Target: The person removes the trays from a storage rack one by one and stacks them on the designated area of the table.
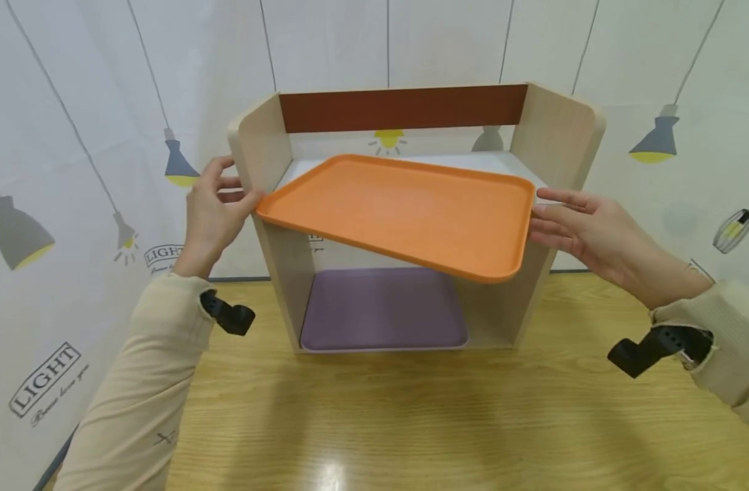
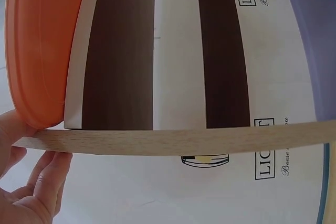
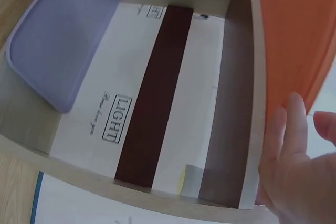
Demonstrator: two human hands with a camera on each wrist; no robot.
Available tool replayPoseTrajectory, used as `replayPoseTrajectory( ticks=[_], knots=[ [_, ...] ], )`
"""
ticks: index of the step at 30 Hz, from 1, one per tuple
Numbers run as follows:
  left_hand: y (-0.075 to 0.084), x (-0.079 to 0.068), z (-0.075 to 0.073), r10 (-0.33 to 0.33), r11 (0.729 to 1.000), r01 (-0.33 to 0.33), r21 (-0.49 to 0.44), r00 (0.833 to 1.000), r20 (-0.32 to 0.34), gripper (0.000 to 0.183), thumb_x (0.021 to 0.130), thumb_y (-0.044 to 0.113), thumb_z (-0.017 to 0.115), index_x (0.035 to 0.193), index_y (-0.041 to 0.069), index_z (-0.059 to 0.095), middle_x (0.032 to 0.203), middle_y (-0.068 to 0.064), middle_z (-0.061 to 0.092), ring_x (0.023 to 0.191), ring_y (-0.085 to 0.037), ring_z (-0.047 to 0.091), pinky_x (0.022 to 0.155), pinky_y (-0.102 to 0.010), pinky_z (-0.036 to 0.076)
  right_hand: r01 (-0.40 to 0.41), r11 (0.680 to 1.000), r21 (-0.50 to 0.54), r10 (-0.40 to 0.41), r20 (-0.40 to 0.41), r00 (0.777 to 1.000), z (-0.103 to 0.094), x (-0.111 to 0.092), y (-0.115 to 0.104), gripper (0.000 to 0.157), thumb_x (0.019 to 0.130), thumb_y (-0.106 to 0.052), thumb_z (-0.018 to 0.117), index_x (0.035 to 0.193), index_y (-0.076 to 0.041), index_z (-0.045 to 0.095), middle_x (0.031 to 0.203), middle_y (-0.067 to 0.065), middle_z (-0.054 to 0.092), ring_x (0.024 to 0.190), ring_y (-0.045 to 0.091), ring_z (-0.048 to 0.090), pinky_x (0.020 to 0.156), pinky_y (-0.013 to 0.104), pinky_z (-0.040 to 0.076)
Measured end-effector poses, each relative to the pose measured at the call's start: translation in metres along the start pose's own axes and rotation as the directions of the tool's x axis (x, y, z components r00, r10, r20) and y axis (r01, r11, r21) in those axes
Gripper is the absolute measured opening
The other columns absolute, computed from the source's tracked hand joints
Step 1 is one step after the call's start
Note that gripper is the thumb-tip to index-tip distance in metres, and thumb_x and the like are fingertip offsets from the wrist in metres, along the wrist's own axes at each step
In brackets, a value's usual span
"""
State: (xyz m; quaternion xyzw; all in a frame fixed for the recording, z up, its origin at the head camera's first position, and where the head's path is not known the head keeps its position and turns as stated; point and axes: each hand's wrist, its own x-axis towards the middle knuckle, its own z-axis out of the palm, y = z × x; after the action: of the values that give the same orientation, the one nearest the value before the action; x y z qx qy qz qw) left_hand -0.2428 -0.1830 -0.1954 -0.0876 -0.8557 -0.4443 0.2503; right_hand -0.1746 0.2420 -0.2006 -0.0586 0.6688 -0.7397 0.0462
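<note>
An orange tray (image 1: pixel 405 211) lies tilted over the upper shelf of a small wooden shelf unit (image 1: pixel 559 140), its right front corner jutting out lower toward me. My left hand (image 1: pixel 215 208) is at the unit's left side panel (image 2: pixel 157 142). Its thumb touches the tray's left corner while the other fingers reach round the panel's outer face. On the opposite side, my right hand (image 1: pixel 601 235) touches the tray's right edge with extended fingers (image 3: pixel 295 124); in the right wrist view its thumb stands apart from the tray.
A purple tray (image 1: pixel 383 310) lies in the lower compartment, toward its left. A reddish-brown board (image 1: pixel 405 109) spans the unit's back at the top. The unit stands on a wood-grain table (image 1: pixel 374 416), before a white cloth (image 1: pixel 331 41) printed with lamps.
</note>
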Motion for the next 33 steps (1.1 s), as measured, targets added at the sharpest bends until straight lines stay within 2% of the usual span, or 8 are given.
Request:
replayPoseTrajectory(
  ticks=[5,8,11,19,25,29,33],
  knots=[
    [0.001,-0.001,-0.002,-0.006,1.000,0.006,0.001,1.000,0.001,0.050,0.081,0.021,0.061,0.127,0.011,0.043,0.109,-0.019,0.056,0.096,-0.032,0.057,0.079,-0.045,0.048,-0.104,0.993,-0.049,0.103,-0.008,0.995,0.001,0.015,-0.007,0.084,0.082,-0.023,0.061,0.142,-0.007,0.004,0.108,-0.001,0.053,0.090,0.009,0.060,0.078,0.025,0.048],
    [0.001,-0.003,-0.003,-0.009,1.000,0.009,0.004,1.000,0.003,0.050,0.081,0.021,0.061,0.127,0.011,0.043,0.108,-0.019,0.056,0.096,-0.031,0.057,0.078,-0.044,0.048,-0.113,0.991,-0.067,0.114,0.010,0.993,0.005,0.021,-0.005,0.085,0.084,-0.025,0.059,0.142,-0.006,0.000,0.108,0.000,0.050,0.088,0.008,0.059,0.077,0.023,0.049],
    [0.001,-0.004,-0.003,-0.009,1.000,0.009,0.004,1.000,0.004,0.050,0.081,0.020,0.061,0.127,0.011,0.043,0.109,-0.020,0.056,0.096,-0.032,0.057,0.078,-0.045,0.048,-0.103,0.993,-0.051,0.105,0.027,0.994,0.009,0.022,-0.001,0.081,0.086,-0.025,0.056,0.142,-0.005,0.002,0.107,0.000,0.051,0.087,0.008,0.058,0.075,0.022,0.049],
    [0.002,-0.001,-0.002,-0.001,1.000,0.001,-0.030,1.000,0.016,0.049,0.081,0.018,0.061,0.127,0.011,0.043,0.109,-0.021,0.055,0.096,-0.034,0.057,0.080,-0.045,0.047,-0.033,0.997,0.063,0.035,-0.025,0.999,0.011,0.017,0.006,0.071,0.089,-0.017,0.051,0.142,-0.005,0.004,0.099,0.000,0.052,0.080,0.008,0.057,0.070,0.019,0.050],
    [0.000,0.000,-0.002,-0.007,0.999,0.007,-0.033,1.000,0.019,0.049,0.082,0.017,0.061,0.127,0.011,0.043,0.109,-0.021,0.055,0.096,-0.034,0.057,0.080,-0.045,0.047,-0.028,0.990,0.135,0.040,-0.083,0.996,0.006,0.007,0.009,0.072,0.089,-0.018,0.051,0.143,-0.014,0.003,0.109,0.000,0.046,0.086,0.006,0.056,0.074,0.019,0.048],
    [-0.002,0.001,-0.003,0.002,0.999,-0.001,-0.032,1.000,0.022,0.050,0.082,0.018,0.060,0.128,0.011,0.042,0.110,-0.021,0.054,0.097,-0.035,0.056,0.080,-0.046,0.047,-0.021,0.978,0.207,0.041,-0.091,0.995,-0.002,-0.001,0.009,0.075,0.088,-0.017,0.054,0.143,-0.019,0.004,0.102,-0.001,0.053,0.081,0.006,0.058,0.067,0.016,0.049],
    [-0.003,0.002,-0.004,0.001,1.000,0.000,-0.022,0.999,0.032,0.050,0.083,0.019,0.060,0.129,0.011,0.041,0.111,-0.020,0.054,0.097,-0.034,0.056,0.080,-0.045,0.047,-0.026,0.964,0.263,0.046,-0.071,0.996,-0.011,-0.012,0.010,0.073,0.088,-0.014,0.054,0.143,-0.020,0.006,0.095,0.000,0.058,0.075,0.008,0.059,0.063,0.019,0.050]
  ],
)
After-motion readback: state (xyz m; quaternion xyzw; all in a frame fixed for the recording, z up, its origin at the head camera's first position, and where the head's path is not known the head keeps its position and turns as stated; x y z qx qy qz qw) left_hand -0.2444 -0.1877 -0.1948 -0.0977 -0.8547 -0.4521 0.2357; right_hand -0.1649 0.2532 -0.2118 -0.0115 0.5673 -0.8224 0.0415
